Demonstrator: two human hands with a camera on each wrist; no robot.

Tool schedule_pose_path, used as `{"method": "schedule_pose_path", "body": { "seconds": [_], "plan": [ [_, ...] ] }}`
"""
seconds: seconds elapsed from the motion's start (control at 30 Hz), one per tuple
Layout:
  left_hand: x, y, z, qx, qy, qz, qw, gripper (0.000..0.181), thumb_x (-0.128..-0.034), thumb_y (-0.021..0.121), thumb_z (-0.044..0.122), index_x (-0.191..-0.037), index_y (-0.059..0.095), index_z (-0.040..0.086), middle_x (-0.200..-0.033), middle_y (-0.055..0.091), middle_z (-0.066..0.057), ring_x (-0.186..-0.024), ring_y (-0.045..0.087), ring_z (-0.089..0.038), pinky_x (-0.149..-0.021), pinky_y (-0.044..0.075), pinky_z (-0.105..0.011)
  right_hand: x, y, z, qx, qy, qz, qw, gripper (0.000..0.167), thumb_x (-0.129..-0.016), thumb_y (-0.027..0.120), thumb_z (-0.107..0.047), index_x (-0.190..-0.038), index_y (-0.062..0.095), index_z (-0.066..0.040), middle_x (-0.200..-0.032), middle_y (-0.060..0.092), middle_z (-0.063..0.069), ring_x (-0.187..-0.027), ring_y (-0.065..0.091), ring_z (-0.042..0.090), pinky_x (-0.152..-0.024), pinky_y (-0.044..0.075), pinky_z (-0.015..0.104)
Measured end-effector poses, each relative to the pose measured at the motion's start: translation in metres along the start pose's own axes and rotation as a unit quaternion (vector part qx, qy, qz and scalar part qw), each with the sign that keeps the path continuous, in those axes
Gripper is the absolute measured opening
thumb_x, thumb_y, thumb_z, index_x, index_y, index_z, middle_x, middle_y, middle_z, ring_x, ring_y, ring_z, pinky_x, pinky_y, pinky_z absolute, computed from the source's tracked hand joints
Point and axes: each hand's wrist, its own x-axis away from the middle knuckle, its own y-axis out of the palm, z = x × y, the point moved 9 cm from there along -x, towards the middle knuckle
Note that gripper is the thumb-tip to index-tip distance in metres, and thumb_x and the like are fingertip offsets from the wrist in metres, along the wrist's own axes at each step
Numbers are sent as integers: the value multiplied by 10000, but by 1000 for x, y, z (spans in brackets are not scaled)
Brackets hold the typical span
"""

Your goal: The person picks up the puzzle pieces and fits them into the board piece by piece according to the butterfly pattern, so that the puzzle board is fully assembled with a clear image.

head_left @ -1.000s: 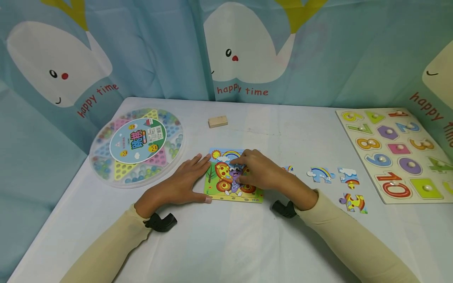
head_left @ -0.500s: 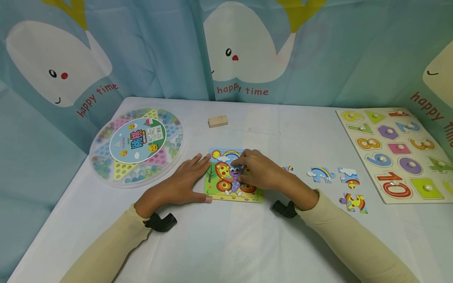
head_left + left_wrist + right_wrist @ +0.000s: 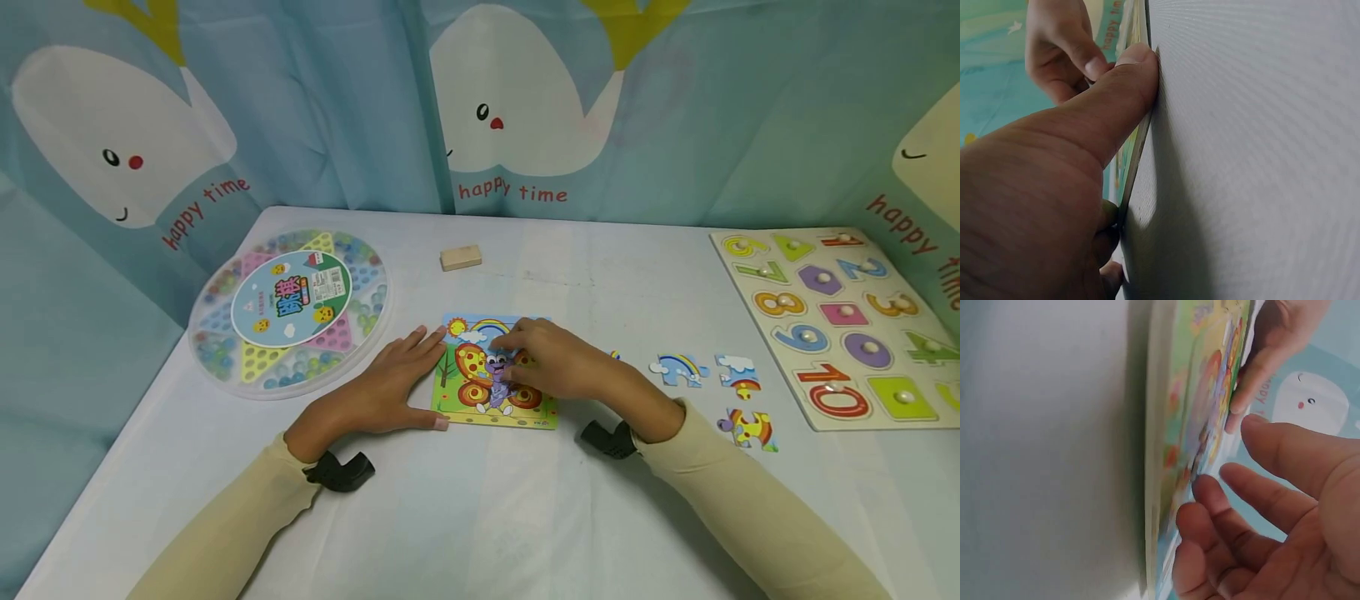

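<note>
A square jigsaw puzzle point(image 3: 472, 385) with a purple cartoon butterfly lies on the table. My left hand point(image 3: 386, 387), fingers spread, rests along its left edge, the thumb at the lower left corner. Over the right half is my right hand point(image 3: 558, 360), which hides part of the picture. In the right wrist view, the right hand point(image 3: 1297, 506) has its thumb and index finger apart with nothing seen between them; other fingertips, bent, are at the puzzle point(image 3: 1207, 406). Right of it lie loose pieces: a rainbow piece point(image 3: 678, 371), a cloud piece point(image 3: 738, 375) and a wing piece point(image 3: 750, 429).
Another loose piece point(image 3: 615, 355) is mostly hidden behind the right forearm. A round marble board game point(image 3: 292, 308) lies at left, a small wooden block point(image 3: 461, 257) at the back. The number peg board point(image 3: 832, 325) is at far right. A whale-print curtain point(image 3: 337, 108) hangs behind.
The right wrist and forearm have shifted slightly right, covering more of the nearest loose piece. The fingertips stay over the puzzle. My left hand and the puzzle have not visibly moved.
</note>
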Motion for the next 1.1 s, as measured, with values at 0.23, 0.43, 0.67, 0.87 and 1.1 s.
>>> {"method": "schedule_pose_path", "body": {
  "seconds": [0.23, 0.43, 0.67, 0.87, 1.1],
  "plan": [
    [-1, 0, 1, 18, -21, -10, 10000, 1058, -799, 729, 562, -1556, 179, 68, -1629, 38, -8, -1475, -61, -232, -1169, 20, -468, 9, -16, 2, -524, -315, 503, 9969, 351, -916, 677, -88, -1247, 640, 20, -1102, 630, 88, -949, 559, 214, -780, 491, 349],
    [-1, 0, 1, 19, 25, 17, 10000, 1057, -802, 729, 557, -1553, 180, 57, -1628, 43, -17, -1475, -60, -238, -1167, 19, -477, 17, -30, 7, -586, -396, 1097, 9914, 260, -919, 662, -58, -1166, 688, 20, -1012, 658, 49, -857, 567, 163, -739, 502, 340],
    [0, 0, 1, 49, 40, 25, 10000, 1056, -805, 730, 550, -1552, 176, 50, -1627, 42, -21, -1474, -63, -240, -1167, 15, -478, 30, -36, 17, -580, -400, 1255, 9896, 234, -919, 654, -46, -1138, 696, 27, -994, 665, 29, -873, 583, 166, -814, 505, 381],
    [1, 0, 1, 40, 20, 7, 10000, 1057, -806, 726, 555, -1553, 171, 51, -1627, 35, -19, -1473, -72, -233, -1167, 10, -476, 42, -40, 28, -601, -379, 1361, 9881, 236, -914, 638, -3, -1142, 697, 22, -963, 659, 16, -862, 573, 167, -773, 510, 362],
    [0, 1, 0, 6, -5, -3, 10000, 1059, -806, 720, 567, -1554, 171, 56, -1626, 33, -12, -1473, -71, -230, -1168, 9, -469, 55, -42, 39, -745, -345, 1337, 9876, 218, -913, 645, -6, -1123, 704, 18, -970, 674, 36, -798, 569, 175, -600, 498, 267]
  ]
}}
